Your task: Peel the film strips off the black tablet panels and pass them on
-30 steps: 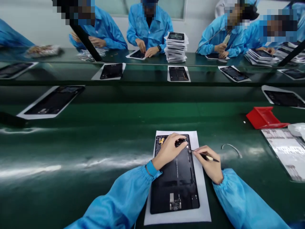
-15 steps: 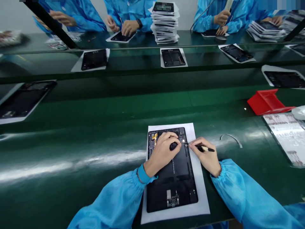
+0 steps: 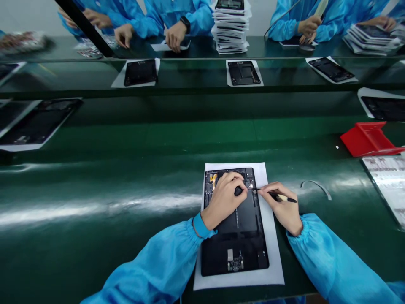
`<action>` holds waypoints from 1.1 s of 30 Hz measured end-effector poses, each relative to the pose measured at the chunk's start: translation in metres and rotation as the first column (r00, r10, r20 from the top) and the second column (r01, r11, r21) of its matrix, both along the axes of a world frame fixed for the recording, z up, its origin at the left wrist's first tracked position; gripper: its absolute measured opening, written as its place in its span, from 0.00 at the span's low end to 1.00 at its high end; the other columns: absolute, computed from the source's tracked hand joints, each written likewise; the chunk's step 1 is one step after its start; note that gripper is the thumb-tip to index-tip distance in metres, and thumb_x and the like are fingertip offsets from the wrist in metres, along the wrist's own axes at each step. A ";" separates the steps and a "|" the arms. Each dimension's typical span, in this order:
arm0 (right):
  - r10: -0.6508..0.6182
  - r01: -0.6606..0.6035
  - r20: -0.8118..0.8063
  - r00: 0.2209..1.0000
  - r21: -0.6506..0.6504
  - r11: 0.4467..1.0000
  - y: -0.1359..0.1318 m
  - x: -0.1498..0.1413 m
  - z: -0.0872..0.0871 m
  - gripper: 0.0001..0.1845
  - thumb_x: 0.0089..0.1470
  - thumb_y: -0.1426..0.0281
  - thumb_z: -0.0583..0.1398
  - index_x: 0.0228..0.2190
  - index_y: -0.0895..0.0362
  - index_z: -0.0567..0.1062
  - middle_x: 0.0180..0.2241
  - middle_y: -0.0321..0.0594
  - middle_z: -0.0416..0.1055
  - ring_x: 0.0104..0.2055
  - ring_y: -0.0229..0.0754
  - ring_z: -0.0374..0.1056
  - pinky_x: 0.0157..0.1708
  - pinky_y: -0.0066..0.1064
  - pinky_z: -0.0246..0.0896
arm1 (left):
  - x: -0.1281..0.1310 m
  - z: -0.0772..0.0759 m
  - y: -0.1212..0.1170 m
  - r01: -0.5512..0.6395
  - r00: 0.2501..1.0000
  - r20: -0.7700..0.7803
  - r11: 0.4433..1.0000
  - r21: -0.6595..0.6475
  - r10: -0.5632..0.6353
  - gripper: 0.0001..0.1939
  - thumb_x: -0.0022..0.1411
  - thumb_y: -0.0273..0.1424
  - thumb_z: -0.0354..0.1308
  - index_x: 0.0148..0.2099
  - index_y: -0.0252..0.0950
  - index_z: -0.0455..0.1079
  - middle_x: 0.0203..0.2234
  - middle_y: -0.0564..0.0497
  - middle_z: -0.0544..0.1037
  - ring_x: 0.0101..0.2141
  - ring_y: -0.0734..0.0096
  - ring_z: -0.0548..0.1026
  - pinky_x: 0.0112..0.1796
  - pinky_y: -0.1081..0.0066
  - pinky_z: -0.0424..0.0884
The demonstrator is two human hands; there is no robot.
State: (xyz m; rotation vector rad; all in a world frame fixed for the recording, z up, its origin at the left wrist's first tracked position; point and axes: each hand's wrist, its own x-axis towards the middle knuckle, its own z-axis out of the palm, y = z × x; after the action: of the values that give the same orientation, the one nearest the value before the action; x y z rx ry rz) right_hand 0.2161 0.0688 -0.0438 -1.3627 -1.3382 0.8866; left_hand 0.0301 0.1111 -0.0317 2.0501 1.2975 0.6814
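Note:
An opened black tablet (image 3: 243, 236), its inner parts showing, lies on a white sheet (image 3: 275, 253) before me. My left hand (image 3: 225, 197) rests over its upper part with the thumb and forefinger pinched near the right edge; whatever is between them is too small to make out. My right hand (image 3: 282, 207) is closed around a slim pen-like tool (image 3: 286, 198) with a black and cream handle. Its thin dark tip points left and reaches the tablet's upper right edge, close to my left fingertips. An orange flex cable (image 3: 213, 180) shows at the tablet's upper left.
On the green bench (image 3: 95, 253), a curved pale strip (image 3: 318, 188) lies right of my hands. Beyond it are a red bin (image 3: 368, 139) and a clear-covered tray (image 3: 387, 181). More tablets on sheets line the raised shelf (image 3: 190, 76). Co-workers in blue sit opposite, beside a tall stack (image 3: 230, 31).
The whole view has shifted, so everything sits a little further right. My hands keep nearly the same pose on the tablet. Opposite, a co-worker's hands have moved apart.

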 end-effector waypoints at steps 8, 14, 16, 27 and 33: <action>0.070 -0.070 -0.006 0.998 -0.064 0.995 0.014 0.001 0.000 0.11 0.49 0.60 0.68 0.24 0.54 0.78 0.29 0.40 0.77 0.34 0.46 0.73 0.36 0.35 0.69 | 0.004 0.002 -0.001 -0.034 0.999 -0.012 0.999 -0.027 0.033 0.05 0.56 0.23 0.58 0.29 0.37 0.69 0.42 0.50 0.72 0.42 0.64 0.68 0.45 0.62 0.64; 0.083 -0.085 -0.029 0.996 -0.098 0.992 0.015 0.002 -0.001 0.10 0.48 0.61 0.69 0.25 0.54 0.79 0.30 0.39 0.77 0.34 0.45 0.74 0.36 0.33 0.70 | 0.005 0.002 -0.001 -0.042 0.999 -0.008 0.999 -0.020 0.041 0.05 0.55 0.22 0.59 0.29 0.37 0.70 0.41 0.50 0.72 0.42 0.64 0.68 0.44 0.62 0.64; 0.084 -0.088 -0.039 0.996 -0.093 0.992 0.015 0.002 -0.001 0.10 0.48 0.61 0.69 0.24 0.54 0.78 0.30 0.39 0.77 0.34 0.45 0.74 0.36 0.33 0.70 | 0.005 0.001 -0.001 -0.045 0.999 -0.012 0.999 -0.019 0.044 0.05 0.55 0.22 0.59 0.30 0.37 0.70 0.41 0.50 0.72 0.42 0.64 0.68 0.44 0.63 0.64; 0.123 -0.127 -0.051 0.991 -0.074 0.989 0.016 0.003 0.001 0.09 0.49 0.63 0.68 0.25 0.55 0.78 0.29 0.39 0.77 0.34 0.43 0.73 0.37 0.32 0.69 | 0.005 0.004 0.000 -0.069 0.997 0.019 0.996 -0.060 0.070 0.04 0.55 0.22 0.60 0.30 0.36 0.71 0.41 0.51 0.72 0.43 0.65 0.69 0.47 0.63 0.63; 0.133 -0.139 -0.075 0.988 -0.090 0.986 0.015 0.010 -0.001 0.10 0.51 0.63 0.67 0.25 0.56 0.77 0.29 0.39 0.76 0.33 0.42 0.72 0.35 0.30 0.68 | 0.004 0.004 0.000 -0.060 0.998 0.018 0.996 -0.072 0.062 0.05 0.55 0.22 0.60 0.28 0.36 0.71 0.42 0.51 0.72 0.44 0.64 0.69 0.48 0.62 0.63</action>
State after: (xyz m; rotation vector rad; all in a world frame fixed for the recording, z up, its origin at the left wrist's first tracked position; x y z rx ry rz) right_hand 0.2260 0.0835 -0.0447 -1.3127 -1.3634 1.0916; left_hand 0.0340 0.1108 -0.0277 1.9489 1.3584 0.6720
